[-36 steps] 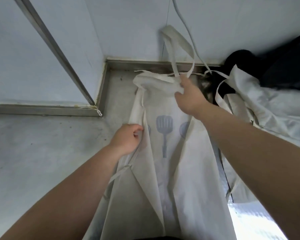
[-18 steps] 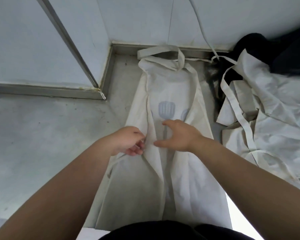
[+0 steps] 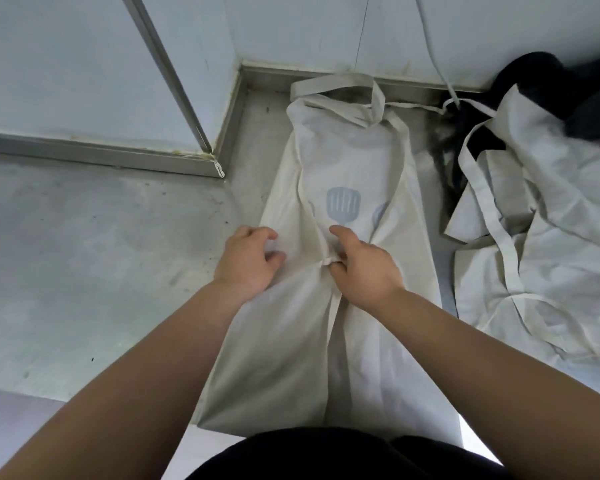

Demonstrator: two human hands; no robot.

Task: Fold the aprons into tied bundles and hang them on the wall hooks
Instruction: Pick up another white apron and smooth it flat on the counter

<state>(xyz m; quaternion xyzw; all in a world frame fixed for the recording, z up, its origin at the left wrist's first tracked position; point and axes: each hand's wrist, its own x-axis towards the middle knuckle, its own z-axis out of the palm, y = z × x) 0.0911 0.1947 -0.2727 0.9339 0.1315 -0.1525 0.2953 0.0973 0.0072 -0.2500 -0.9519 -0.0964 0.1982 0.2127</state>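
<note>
Cream cotton is what the apron [image 3: 357, 161] is made of. It lies lengthwise on the steel counter [image 3: 84, 254], with its two long sides folded in toward the middle and the neck strap [image 3: 329, 83] at the far end, close against the wall. The right hand [image 3: 364, 268] pinches a thin waist tie [image 3: 326, 261] between thumb and fingertips, just where the two flaps meet. The left hand [image 3: 246, 261] rests on the left flap; its grip is loose, the fingers bent but closing on nothing that I can see.

I think the risk is in the pull. If the right hand draws the tie hard while the left presses so lightly, the left flap can slide open and the narrow fold is lost. The near end of the apron seems to reach over the counter's near edge, so its weight may drag the cloth toward the person. Just beside it, to the right, a heap of other aprons [image 3: 551, 237] spreads its long ties. One of them can catch in the bundle when it is rolled.
</note>
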